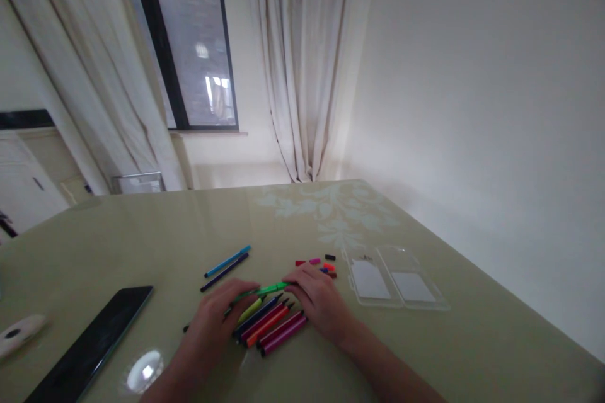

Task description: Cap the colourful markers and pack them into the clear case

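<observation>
My left hand (215, 318) and my right hand (319, 299) both grip a green marker (265, 291), one at each end, just above the table. Under it lies a row of several markers (269, 324) in yellow, dark blue, red, orange and magenta. A few loose caps (317, 262) in red, pink, black and brown lie just beyond my right hand.
A blue and a dark purple marker (227, 266) lie apart to the far left. An open clear plastic case (394, 280) sits at the right. A black tablet (92, 340) and a white object (19, 332) lie at the left on the olive table (472, 346).
</observation>
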{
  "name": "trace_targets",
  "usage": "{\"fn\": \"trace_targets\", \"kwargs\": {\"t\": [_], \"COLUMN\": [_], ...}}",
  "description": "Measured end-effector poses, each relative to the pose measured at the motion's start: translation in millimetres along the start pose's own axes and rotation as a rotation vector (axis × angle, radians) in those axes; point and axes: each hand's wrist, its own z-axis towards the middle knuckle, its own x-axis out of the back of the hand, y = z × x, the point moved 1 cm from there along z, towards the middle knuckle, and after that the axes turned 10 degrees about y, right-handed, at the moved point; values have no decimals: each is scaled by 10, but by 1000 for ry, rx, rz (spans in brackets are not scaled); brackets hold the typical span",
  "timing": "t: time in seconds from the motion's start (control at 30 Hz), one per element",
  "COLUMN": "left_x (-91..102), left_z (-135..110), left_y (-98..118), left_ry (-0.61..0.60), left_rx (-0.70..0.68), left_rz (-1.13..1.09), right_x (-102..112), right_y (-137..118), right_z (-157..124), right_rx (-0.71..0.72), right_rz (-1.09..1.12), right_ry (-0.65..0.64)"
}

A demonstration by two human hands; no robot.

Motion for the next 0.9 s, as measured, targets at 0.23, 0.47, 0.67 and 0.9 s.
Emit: {"fn": "trace_targets", "kwargs": {"t": [0.23, 0.47, 0.67, 0.9], "left_x": [172, 495, 352, 294], "left_z": [84, 213, 164, 163], "left_y": [-49, -427, -482, -508], "left_ry": [19, 184, 138, 69], "left_rx": [31, 118, 43, 18], "left_rz": [59, 213, 288, 312], "right_x": [105, 344, -28, 104], "right_y": [148, 427, 291, 176], "right_z": [82, 90, 91, 187], "right_rx": [-40, -193, -84, -57], "right_rz": [-19, -200, -395, -281], "right_ry": [-4, 66, -32, 72]}}
